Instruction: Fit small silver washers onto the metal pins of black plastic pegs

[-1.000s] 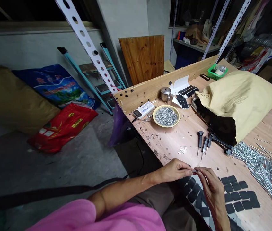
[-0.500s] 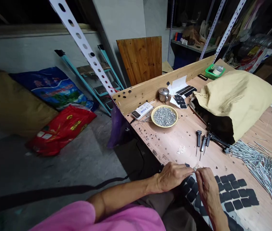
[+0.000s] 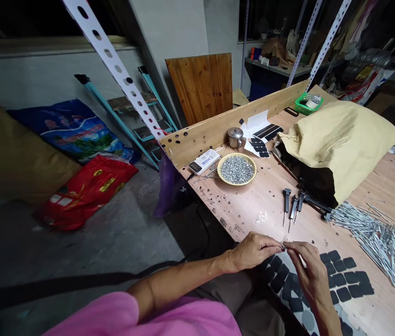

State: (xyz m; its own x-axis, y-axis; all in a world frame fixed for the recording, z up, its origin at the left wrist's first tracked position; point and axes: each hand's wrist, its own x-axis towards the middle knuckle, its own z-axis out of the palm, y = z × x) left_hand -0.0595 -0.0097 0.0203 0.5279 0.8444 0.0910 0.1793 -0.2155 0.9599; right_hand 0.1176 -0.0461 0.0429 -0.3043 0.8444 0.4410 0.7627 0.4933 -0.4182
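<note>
Tiny metal piece (image 3: pixel 284 244), too small to make out its form, sits pinched at the fingertips where both hands meet above the near edge of the worktop (image 3: pixel 246 205). The left hand (image 3: pixel 253 253) and right hand (image 3: pixel 308 273) are both closed on it, with the fingers curled in and neither hand released.

Directly under the right hand lies a sheet of black pads (image 3: pixel 340 277) on a pale backing, and the hand covers part of it. Taking the far side of the worktop as 12 o'clock from the hands, three black-handled hand tools (image 3: pixel 287 203) lie at about 12, and a small heap of loose washers (image 3: pixel 261 217) at 11. Farther out at 11, a yellow dish (image 3: pixel 236 169) is heaped with small silver parts, beside a steel pot (image 3: pixel 235 137) and a white electronic device (image 3: pixel 203 162). A spread of long metal rods (image 3: pixel 375 245) fans out at 2 to 3 o'clock. A bulky tan sack (image 3: pixel 337 147) stands at 1 o'clock, blocking the view of the worktop behind it, where a green basket (image 3: pixel 307 105) shows just past its top.
</note>
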